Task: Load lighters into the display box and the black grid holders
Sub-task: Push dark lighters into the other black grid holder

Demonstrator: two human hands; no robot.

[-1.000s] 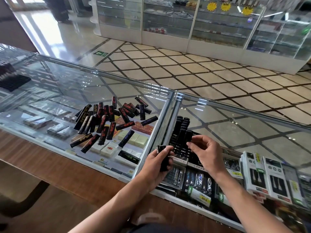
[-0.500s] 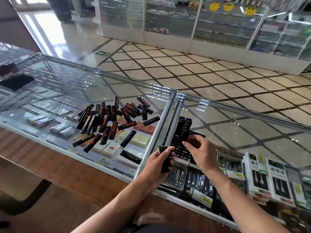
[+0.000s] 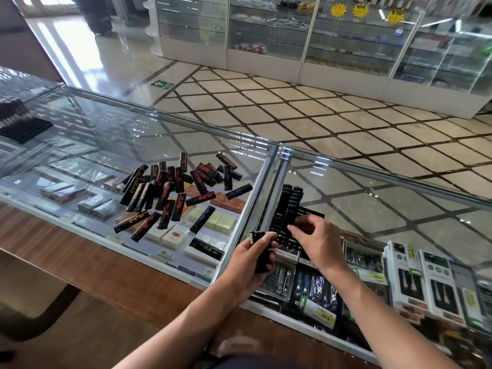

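Unmoved, my right hand curls at the black grid holder and its two lighter rows — pinching one or not, I cannot tell. Nearer, my left hand grips spare lighters; beyond, loose lighters strew open glass.

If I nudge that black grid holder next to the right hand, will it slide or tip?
It would likely slide easily, since the black grid holder lies flat on the smooth glass countertop. It is probably light, as it looks thin with open slots. The standing lighters fill only its far rows, so a sharp push might rock them or tilt that end.
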